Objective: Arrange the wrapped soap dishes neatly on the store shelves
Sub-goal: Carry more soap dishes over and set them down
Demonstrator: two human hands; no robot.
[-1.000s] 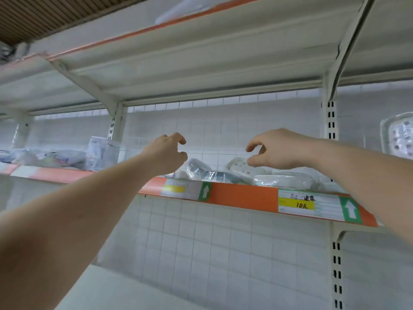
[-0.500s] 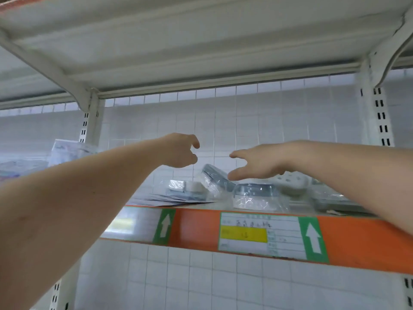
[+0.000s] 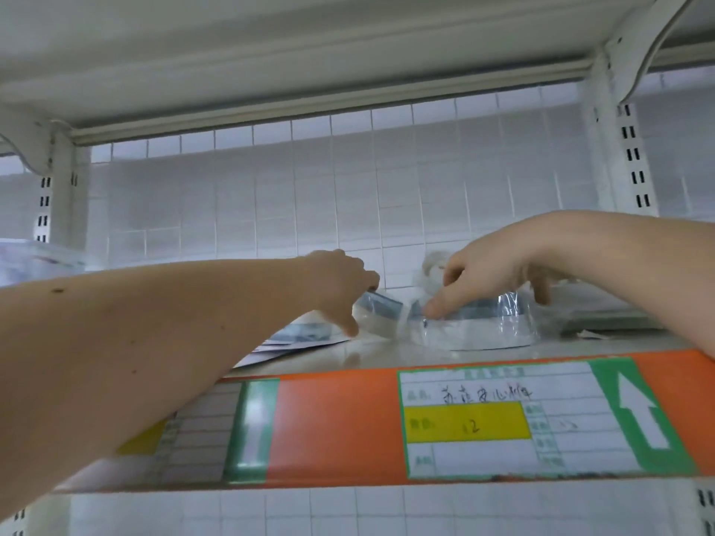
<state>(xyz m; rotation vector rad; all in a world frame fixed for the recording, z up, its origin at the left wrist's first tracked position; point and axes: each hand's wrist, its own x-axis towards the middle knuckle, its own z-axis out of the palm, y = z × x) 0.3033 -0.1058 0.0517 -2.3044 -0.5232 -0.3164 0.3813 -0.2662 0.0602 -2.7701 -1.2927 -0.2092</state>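
Closest to me runs the orange shelf edge (image 3: 332, 427) with its price label (image 3: 468, 419); above it my left hand (image 3: 340, 280) curls over a tilted wrapped soap dish (image 3: 377, 309), thumb down at its near side, while my right hand (image 3: 491, 272) grips a second wrapped soap dish (image 3: 472, 326) sitting flat on the shelf just beside the first; behind them stands the white tiled wall (image 3: 309, 210)

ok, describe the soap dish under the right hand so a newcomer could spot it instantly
Find the orange shelf edge and its yellow price label. Directly above the label sits a clear-wrapped white soap dish with a grey rim, the right hand resting on top. Unlike the tilted one beside it, it sits flat.
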